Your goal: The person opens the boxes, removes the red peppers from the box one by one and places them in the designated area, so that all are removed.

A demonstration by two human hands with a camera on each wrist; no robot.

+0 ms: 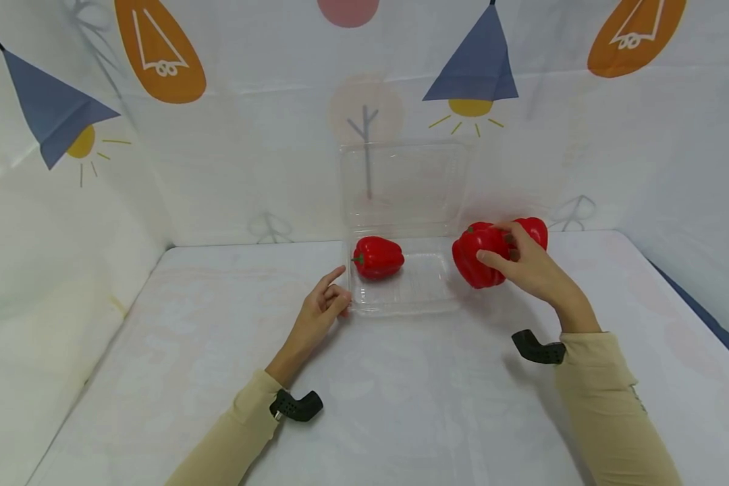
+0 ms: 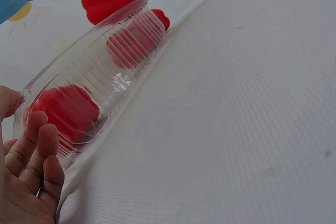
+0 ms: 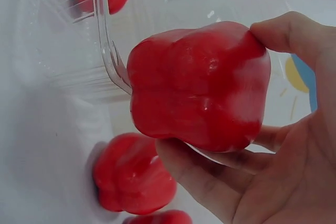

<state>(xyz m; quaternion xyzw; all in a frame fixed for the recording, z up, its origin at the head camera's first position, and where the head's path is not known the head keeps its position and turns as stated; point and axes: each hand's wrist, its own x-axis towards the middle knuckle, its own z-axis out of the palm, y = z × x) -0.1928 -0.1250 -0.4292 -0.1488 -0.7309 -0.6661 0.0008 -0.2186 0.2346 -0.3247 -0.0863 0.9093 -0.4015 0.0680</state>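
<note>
The right hand (image 1: 534,270) has its grip round a red pepper (image 1: 476,260) held beside the clear box (image 1: 425,277); the left hand (image 1: 318,310), fingers loose, is at its edge. Packing, I'd guess; next calls for lowering the pepper inside.

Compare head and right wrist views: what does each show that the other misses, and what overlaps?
Only head: the left hand, both tan sleeves and the green stem of the boxed pepper.

Only right wrist: the held pepper with its lobed end in close-up, and two loose peppers told apart, one cut off by the frame.

Both: right hand, held pepper, clear container and part or all of the boxed pepper.
</note>
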